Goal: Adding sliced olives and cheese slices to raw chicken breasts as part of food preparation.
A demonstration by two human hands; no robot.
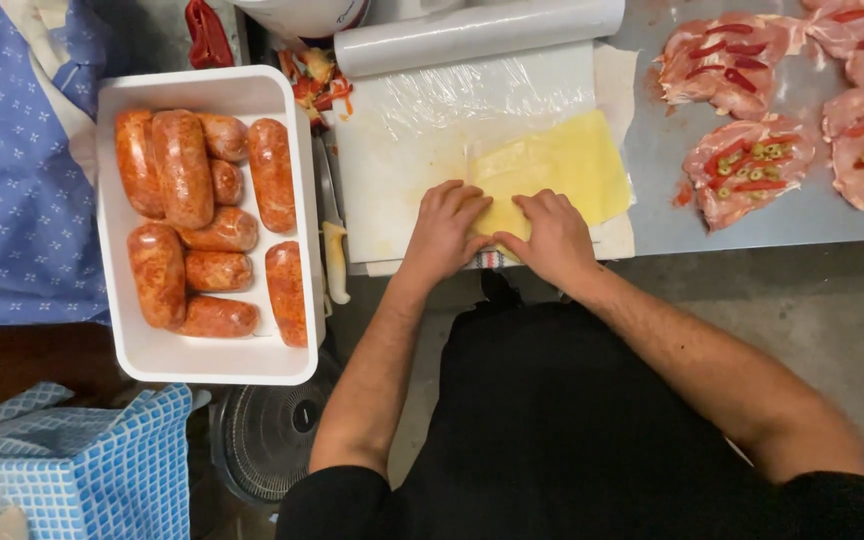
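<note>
A: Items, left to right?

B: Blue cloth, draped at far left. Below it, a blue checked towel. A white tray is entered next, packed with orange-red rolls, all wrapped, lying touching one another. A knife with a pale handle is lodged between the tray and the board. A wire rack is seen lower down, partly hidden.

A: Centre?

B: A film roll is laid across the top of the board, its film drawn down over it. On the film, a yellow sheet is placed, its near edge being rolled up. The left hand and right hand are pressed side by side on that edge. The fingers of both are curled narrow and laid flat on the roll; what is inside the roll cannot be told.

A: Right?

B: Raw meat slices topped with red strips and green rings are spread on the steel tabletop, well apart from the hands.

A: Risks noted?

B: Judged only: the sheet may be torn if it is pressed unevenly. The film may be folded into the roll if it is caught under the fingers. The roll may be slackened at its ends, which the hands do not cover. The knife may be knocked, as it lies near the left wrist.
</note>
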